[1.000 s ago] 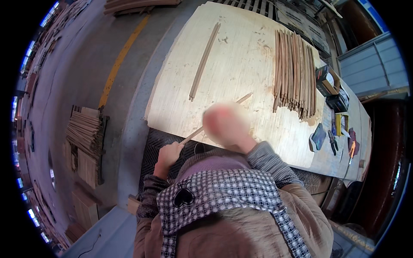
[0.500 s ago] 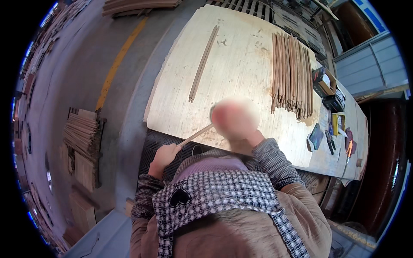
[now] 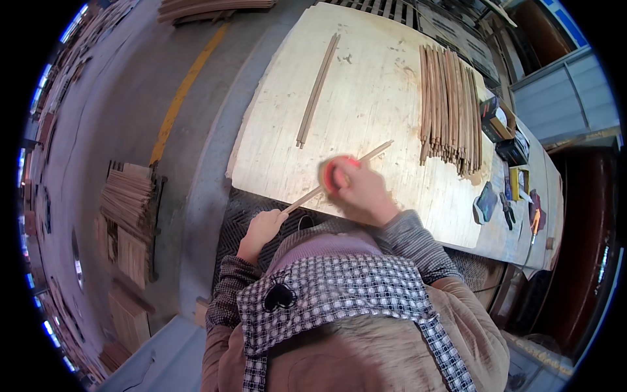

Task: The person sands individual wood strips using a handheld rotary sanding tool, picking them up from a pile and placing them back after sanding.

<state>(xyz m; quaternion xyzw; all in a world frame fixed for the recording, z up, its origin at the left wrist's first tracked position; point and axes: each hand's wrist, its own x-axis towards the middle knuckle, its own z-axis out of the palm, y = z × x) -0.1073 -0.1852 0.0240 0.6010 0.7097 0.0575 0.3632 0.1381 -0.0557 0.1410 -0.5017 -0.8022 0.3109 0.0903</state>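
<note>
My right hand (image 3: 359,189) has slid a little toward my body along the thin wooden strip (image 3: 336,178) over the last second, a red pad (image 3: 332,175) clamped in it and pressed on the wood, so I judge the rubbing stroke is mid-pass. My left hand (image 3: 262,228) stays closed round the strip's near end, off the worktop (image 3: 366,98) edge. Beyond my right hand lies a row of strips (image 3: 449,111); further right a small open box (image 3: 496,121), contents unclear.

Two hands (image 3: 261,228), one held stick (image 3: 339,173) — one sanding pad (image 3: 333,175), two loose strips (image 3: 318,88)
</note>
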